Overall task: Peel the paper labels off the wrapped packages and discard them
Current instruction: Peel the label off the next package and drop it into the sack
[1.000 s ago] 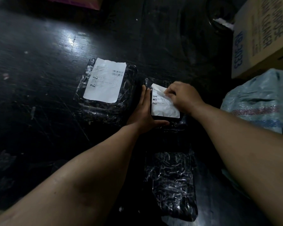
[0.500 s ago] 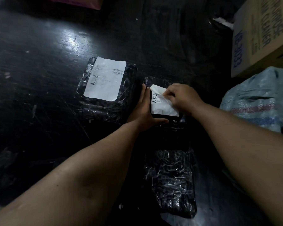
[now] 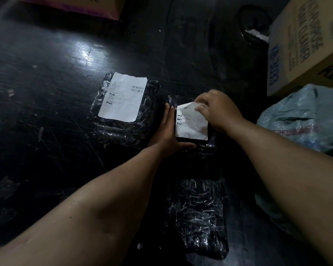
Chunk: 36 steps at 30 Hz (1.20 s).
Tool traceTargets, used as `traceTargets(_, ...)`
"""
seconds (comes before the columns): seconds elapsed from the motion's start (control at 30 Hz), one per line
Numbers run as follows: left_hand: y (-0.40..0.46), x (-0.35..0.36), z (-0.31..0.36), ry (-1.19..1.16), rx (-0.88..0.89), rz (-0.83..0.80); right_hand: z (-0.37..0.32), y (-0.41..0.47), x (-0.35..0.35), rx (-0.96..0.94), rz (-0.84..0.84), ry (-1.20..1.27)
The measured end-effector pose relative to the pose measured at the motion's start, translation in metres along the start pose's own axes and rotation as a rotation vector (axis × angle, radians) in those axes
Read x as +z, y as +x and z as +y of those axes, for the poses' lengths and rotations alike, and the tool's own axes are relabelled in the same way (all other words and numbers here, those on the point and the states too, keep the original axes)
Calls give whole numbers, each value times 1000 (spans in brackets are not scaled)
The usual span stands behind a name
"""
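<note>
A small black wrapped package [image 3: 204, 144] lies in the middle of the dark floor. Its white paper label [image 3: 189, 124] is partly lifted at the top right corner. My right hand [image 3: 219, 110] pinches that lifted corner. My left hand [image 3: 168, 135] holds the package's left edge, with the fingers straight along the side and the thumb under the near edge. A bigger black wrapped package [image 3: 127, 123] with a full white label [image 3: 122, 97] lies to the left. A third black wrapped package [image 3: 198, 215], showing no label, lies nearer to me.
A cardboard box [image 3: 304, 45] with blue print stands at the right rear. A grey woven sack [image 3: 304, 120] lies below it. A pink-edged box [image 3: 88, 6] sits at the top left. A dark round bin [image 3: 256, 25] with white paper [image 3: 257, 34] in it is at the back.
My right hand has pulled the label's top right corner further up and right, so more of it is lifted. My left hand has stayed on the package.
</note>
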<state>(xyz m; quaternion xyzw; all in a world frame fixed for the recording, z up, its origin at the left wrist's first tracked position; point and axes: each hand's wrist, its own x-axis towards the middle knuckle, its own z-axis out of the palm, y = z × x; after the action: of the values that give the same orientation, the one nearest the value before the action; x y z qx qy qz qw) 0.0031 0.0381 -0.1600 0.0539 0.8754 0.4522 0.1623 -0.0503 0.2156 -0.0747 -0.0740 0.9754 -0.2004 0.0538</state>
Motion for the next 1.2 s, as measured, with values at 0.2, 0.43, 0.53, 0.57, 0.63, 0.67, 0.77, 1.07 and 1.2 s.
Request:
traceTargets(0.2, 0, 2, -2, 8, -15, 1, -14, 8, 0, 4, -42, -186)
traceTargets(0.43, 0, 1, -2, 13, -2, 7, 0, 13, 9, -63, -101, -362)
traceTargets(0.53, 0, 1, -2, 15, -4, 5, 0, 13, 10, -77, -161, -386)
traceTargets(0.57, 0, 1, -1, 19, -6, 2, -1, 12, 9, -78, -160, -377)
traceTargets(0.63, -1, 0, -1, 24, -6, -2, -2, 13, 7, -96, -174, -386)
traceTargets(0.67, -1, 0, 0, 24, -3, -2, -2, 13, 7, -100, -182, -386)
traceTargets(0.77, -2, 0, -1, 25, 5, 13, -2, 11, 3, -92, -211, -350)
traceTargets(1.07, -1, 1, -2, 5, 2, 11, -15, 1, -19, -152, -294, -245)
traceTargets(1.2, 0, 1, -1, 13, -14, 8, -14, 7, -20, -108, -168, -204)
